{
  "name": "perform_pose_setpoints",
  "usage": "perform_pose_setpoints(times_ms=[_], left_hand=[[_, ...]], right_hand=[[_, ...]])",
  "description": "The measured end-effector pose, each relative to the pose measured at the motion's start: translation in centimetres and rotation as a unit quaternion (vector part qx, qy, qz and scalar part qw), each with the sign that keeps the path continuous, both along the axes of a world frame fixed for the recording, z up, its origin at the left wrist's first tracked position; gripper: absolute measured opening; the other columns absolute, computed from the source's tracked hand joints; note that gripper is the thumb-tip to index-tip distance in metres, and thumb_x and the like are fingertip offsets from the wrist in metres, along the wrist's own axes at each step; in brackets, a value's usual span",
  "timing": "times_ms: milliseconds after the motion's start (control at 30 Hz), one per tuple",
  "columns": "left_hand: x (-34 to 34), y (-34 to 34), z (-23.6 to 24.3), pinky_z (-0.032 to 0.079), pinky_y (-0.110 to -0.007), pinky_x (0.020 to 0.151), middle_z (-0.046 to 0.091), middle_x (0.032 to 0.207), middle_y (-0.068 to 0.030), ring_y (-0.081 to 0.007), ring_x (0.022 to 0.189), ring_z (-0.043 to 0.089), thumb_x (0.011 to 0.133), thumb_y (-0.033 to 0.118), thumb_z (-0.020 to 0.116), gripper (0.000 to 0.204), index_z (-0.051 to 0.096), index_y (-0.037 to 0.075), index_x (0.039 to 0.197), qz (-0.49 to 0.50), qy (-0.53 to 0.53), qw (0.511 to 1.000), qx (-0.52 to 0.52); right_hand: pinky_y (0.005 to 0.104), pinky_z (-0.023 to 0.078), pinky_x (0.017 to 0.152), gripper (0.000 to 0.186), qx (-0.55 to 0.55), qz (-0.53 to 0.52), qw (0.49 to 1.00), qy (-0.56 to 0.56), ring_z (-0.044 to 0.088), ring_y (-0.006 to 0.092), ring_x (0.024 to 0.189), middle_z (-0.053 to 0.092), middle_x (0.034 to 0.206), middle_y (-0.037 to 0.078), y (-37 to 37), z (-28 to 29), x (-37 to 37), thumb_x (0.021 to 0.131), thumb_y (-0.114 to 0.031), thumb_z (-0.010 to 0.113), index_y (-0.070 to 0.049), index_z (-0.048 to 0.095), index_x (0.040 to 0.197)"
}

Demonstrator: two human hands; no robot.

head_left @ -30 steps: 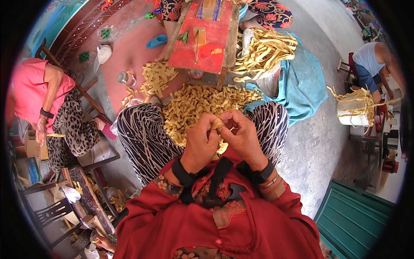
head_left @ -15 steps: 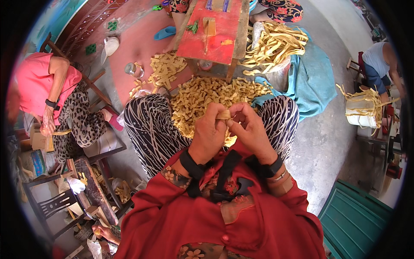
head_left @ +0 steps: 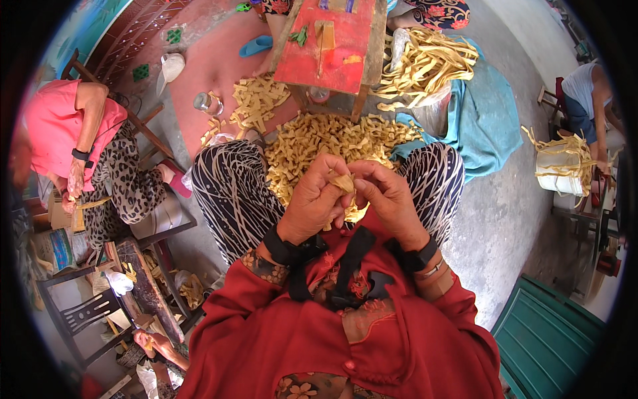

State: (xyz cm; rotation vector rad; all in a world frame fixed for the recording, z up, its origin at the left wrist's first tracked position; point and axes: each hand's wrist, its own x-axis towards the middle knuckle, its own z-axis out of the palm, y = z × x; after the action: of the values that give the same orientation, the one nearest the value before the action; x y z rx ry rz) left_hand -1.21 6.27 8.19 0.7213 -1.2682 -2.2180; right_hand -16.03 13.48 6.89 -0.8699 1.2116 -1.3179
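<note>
In front of my lap, my left hand (head_left: 309, 203) is closed, pinching a short yellow strip (head_left: 343, 183) between thumb and fingers. The strip is folded over and looks soft and flat, like bean curd skin. My right hand (head_left: 389, 199) is closed too, with thumb and fingertips at the strip's right side. Its grip on the end is partly hidden by the fingers. Just beyond both hands, between my knees, lies a large pile of small knotted yellow pieces (head_left: 319, 143).
Ahead stands a low red-topped table (head_left: 312, 66). Long yellow strips (head_left: 432, 63) lie heaped at its right, near a blue cloth (head_left: 488, 126). Flat short pieces (head_left: 256, 100) and a glass jar (head_left: 208, 104) are at its left. Other people work at both sides; a green panel (head_left: 551, 332) is lower right.
My left hand has shifted slightly left and turned. The strip between my hands now sits folded upright rather than lying across the fingertips. At the right, the other person's arm has moved lower.
</note>
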Motion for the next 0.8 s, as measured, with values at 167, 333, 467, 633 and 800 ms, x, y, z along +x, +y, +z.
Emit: perform_pose_setpoints(times_ms=[167, 333, 467, 633, 800], left_hand=[[0.3, -0.3, 0.1, 0.044, -0.019, 0.043, 0.048, 0.067, -0.0023, -0.0046, 0.044, 0.038, 0.097, 0.014, 0.044, 0.01, 0.038, 0.009, 0.103, -0.048, 0.051, 0.996, 0.047], [0.1, -0.3, 0.3, 0.046, -0.02, 0.044, 0.049, 0.069, -0.0026, -0.0058, 0.047, 0.045, 0.096, 0.016, 0.046, 0.015, 0.037, 0.008, 0.106, -0.087, 0.002, 0.996, 0.033], [0.2, -0.4, 0.3, 0.047, -0.021, 0.047, 0.051, 0.075, -0.0041, -0.0071, 0.05, 0.049, 0.095, 0.014, 0.047, 0.018, 0.037, 0.009, 0.109, -0.095, -0.02, 0.995, -0.001], [0.3, -0.4, 0.2, 0.051, -0.024, 0.055, 0.052, 0.084, -0.0048, -0.0066, 0.059, 0.049, 0.094, 0.009, 0.048, 0.023, 0.036, 0.009, 0.113, -0.083, 0.021, 0.995, 0.058], [0.8, -0.3, -0.4, 0.052, -0.026, 0.057, 0.051, 0.081, -0.0036, -0.0064, 0.06, 0.048, 0.093, 0.008, 0.047, 0.019, 0.04, 0.008, 0.111, -0.082, 0.025, 0.993, 0.078]], right_hand=[[0.0185, 0.043, 0.057, 0.016, -0.021, 0.038, 0.999, 0.033, 0.054, 0.0046, 0.068, 0.057, 0.08, 0.0, 0.1, 0.4, -0.3, 0.091, -0.008, 0.055, -0.002, 0.058, 0.105], [0.0194, 0.044, 0.058, 0.008, -0.018, 0.042, 0.999, 0.023, 0.055, 0.0051, 0.069, 0.058, 0.08, 0.001, 0.3, 0.8, -0.6, 0.09, -0.007, 0.055, -0.001, 0.056, 0.095], [0.0196, 0.043, 0.058, 0.007, -0.021, -0.024, 0.999, 0.033, 0.056, 0.0055, 0.068, 0.058, 0.076, 0.001, 0.4, 0.5, 0.0, 0.09, -0.007, 0.054, 0.0, 0.054, 0.089], [0.0186, 0.043, 0.057, 0.007, 0.007, -0.076, 0.997, 0.002, 0.054, 0.0046, 0.064, 0.057, 0.074, 0.001, 0.4, 0.4, 0.3, 0.09, -0.008, 0.054, -0.001, 0.053, 0.088], [0.0181, 0.043, 0.054, 0.008, 0.019, -0.116, 0.993, -0.03, 0.051, 0.0038, 0.058, 0.056, 0.074, 0.0, 0.6, 0.0, 0.0, 0.091, -0.009, 0.054, -0.002, 0.053, 0.089]])
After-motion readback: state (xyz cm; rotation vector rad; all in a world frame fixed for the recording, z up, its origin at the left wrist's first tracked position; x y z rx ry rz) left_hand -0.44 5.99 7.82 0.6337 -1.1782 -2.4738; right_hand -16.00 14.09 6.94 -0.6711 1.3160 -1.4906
